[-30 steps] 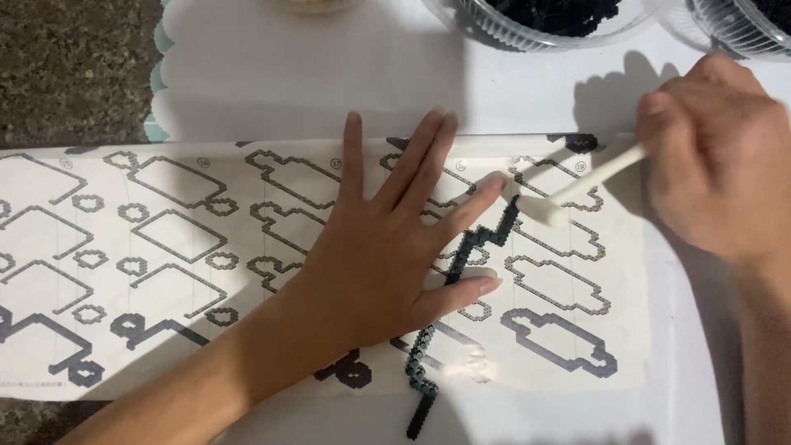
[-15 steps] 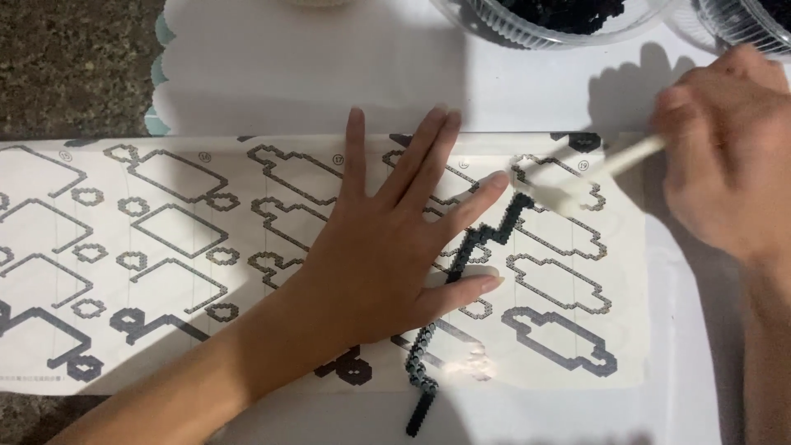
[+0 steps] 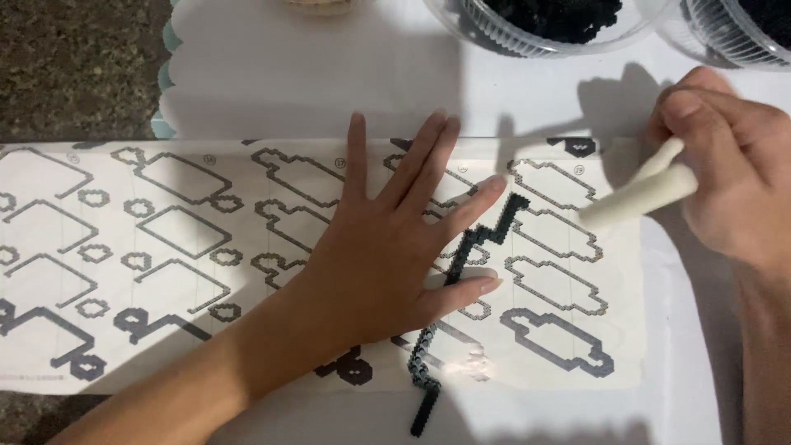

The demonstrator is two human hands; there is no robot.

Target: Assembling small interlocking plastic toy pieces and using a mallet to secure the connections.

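Your left hand [image 3: 387,255] lies flat, fingers spread, pinning the sheet [image 3: 165,239]. Your right hand [image 3: 725,181] grips white tweezers [image 3: 634,198]. Shifting that palm could break the bead chain [image 3: 461,272].

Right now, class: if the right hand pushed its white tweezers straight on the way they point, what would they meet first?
Probably the black bead strip on the pattern sheet, then the left hand; the height of the right hand is unclear.
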